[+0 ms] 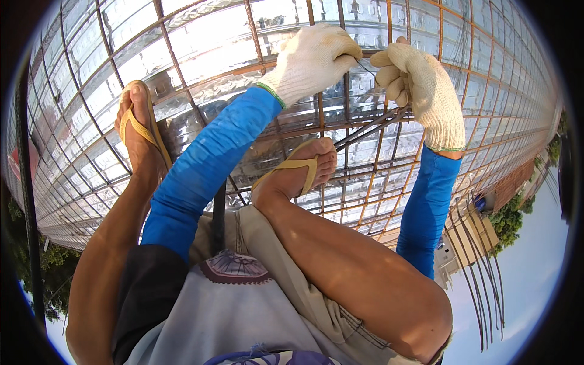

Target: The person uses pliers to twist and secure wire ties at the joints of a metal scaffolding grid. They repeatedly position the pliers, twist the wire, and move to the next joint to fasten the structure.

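Note:
My left hand (319,61), in a white knitted glove, pinches a thin dark tie wire (366,68) just above the rebar mesh (252,30). The wire bends across the short gap towards my right hand (417,82). That hand is gloved too, its fingers curled, and one bare fingertip pokes out of the glove. From under its palm two slim dark handles, apparently of pincers (370,129), stick out to the lower left. The head of this tool is mostly hidden by the glove. Whether the right fingers also touch the wire is unclear.
Shiny, embossed silvery sheeting (213,45) lies beneath the mesh. My feet, in yellow flip-flops (159,137), stand on the bars. Upright rebar ends (483,292) rise at the right, near a building (471,240) and trees. A dark pole (25,182) runs along the left.

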`<action>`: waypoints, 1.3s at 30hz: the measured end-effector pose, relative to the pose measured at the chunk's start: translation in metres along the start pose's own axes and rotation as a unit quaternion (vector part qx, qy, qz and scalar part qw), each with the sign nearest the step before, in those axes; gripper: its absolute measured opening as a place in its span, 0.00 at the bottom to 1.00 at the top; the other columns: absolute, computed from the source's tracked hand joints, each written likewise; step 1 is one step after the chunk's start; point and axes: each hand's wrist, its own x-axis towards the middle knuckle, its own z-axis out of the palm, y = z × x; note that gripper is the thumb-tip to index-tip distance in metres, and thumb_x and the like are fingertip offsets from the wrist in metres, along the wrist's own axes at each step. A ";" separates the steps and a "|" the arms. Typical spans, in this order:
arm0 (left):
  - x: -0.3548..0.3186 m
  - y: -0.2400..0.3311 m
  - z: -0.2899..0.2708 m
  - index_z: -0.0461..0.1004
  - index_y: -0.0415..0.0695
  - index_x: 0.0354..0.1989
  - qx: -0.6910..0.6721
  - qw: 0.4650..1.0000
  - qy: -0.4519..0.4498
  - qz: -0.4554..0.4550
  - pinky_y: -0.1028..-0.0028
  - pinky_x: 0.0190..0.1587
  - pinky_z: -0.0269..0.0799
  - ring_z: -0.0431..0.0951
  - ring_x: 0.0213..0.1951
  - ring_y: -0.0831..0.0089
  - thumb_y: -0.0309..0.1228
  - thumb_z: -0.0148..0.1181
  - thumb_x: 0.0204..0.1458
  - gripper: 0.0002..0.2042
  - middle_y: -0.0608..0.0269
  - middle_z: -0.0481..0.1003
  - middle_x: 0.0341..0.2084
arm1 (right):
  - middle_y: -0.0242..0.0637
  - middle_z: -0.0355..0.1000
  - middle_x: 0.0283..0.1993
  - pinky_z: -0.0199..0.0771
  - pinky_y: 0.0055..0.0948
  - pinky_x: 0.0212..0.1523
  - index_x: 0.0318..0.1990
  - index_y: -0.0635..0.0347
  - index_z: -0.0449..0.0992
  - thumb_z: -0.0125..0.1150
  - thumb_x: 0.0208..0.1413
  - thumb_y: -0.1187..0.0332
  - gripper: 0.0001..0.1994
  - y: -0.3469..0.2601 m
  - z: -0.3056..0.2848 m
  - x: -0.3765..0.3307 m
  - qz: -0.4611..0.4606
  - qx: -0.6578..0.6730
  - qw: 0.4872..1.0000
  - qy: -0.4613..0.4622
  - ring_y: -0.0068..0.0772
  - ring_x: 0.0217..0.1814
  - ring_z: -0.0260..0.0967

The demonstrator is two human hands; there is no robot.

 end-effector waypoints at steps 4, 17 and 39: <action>0.000 -0.002 -0.001 0.87 0.42 0.41 -0.021 0.999 -0.007 -0.032 0.59 0.50 0.81 0.85 0.43 0.55 0.32 0.65 0.59 0.09 0.55 0.85 0.39 | 0.34 0.78 0.29 0.72 0.24 0.29 0.51 0.67 0.85 0.67 0.63 0.60 0.18 0.019 -0.003 0.004 -0.122 -0.164 0.976 0.071 0.20 0.28 0.73; 0.009 0.003 -0.012 0.86 0.44 0.49 -0.029 0.993 -0.048 -0.102 0.66 0.42 0.82 0.87 0.36 0.64 0.39 0.61 0.66 0.14 0.57 0.86 0.35 | 0.44 0.82 0.33 0.82 0.41 0.37 0.40 0.61 0.85 0.69 0.59 0.61 0.12 0.085 0.056 0.037 -0.270 -0.260 0.895 0.244 0.48 0.34 0.83; 0.100 0.070 -0.026 0.88 0.44 0.37 0.176 0.962 -0.207 0.010 0.55 0.44 0.84 0.88 0.37 0.49 0.33 0.62 0.55 0.10 0.48 0.86 0.32 | 0.51 0.83 0.35 0.83 0.50 0.37 0.40 0.61 0.83 0.66 0.61 0.57 0.15 0.062 0.099 0.027 -0.086 -0.211 0.919 0.321 0.58 0.38 0.83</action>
